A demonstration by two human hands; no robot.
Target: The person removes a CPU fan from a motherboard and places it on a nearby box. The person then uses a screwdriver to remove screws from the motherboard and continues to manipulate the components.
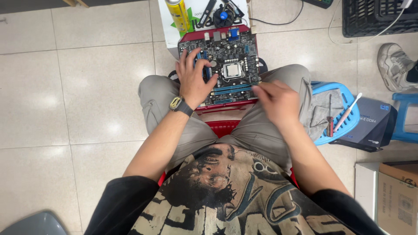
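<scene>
Two bare hands are working at a dark rectangular computer motherboard [226,65] lying across the knees: the left hand [193,80] is pressing flat, fingers spread, on its left half, while the right hand [278,102] is hovering blurred at its lower right corner, its grasp unclear.

Premises appear to be an informal computer repair shop, floor-level. Evidence: pale tiled floor [65,87], bare motherboard [226,65], yellow spray can [178,15], screwdriver [331,122] on blue plastic stool [346,93], component box [374,124], cardboard carton [398,196].
</scene>
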